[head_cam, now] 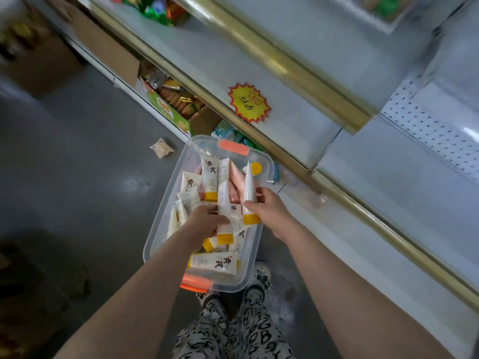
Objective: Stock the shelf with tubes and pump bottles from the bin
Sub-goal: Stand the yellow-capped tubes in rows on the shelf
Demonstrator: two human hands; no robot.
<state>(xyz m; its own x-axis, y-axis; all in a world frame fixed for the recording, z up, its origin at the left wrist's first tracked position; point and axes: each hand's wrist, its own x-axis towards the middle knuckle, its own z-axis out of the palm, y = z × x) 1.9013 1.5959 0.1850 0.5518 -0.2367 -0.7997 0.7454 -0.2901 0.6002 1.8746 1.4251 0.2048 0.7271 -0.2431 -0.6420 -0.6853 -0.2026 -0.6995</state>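
A clear plastic bin (155, 229) with orange latches sits on the floor at my feet. It holds several white tubes with yellow caps (209, 177) and some pink tubes (237, 181). My left hand (204, 220) grips one white tube (223, 203) over the bin. My right hand (268, 206) holds another white tube (248, 187), cap toward me. The white shelf (298, 117) with gold edge strips runs diagonally to the right of the bin. I see no pump bottles.
A yellow starburst price tag (249, 102) lies on the shelf above the bin. Cardboard boxes of snack packets (176, 99) stand on the lowest shelf at the left. A small packet (162, 148) lies on the grey floor. My feet (256, 283) are just behind the bin.
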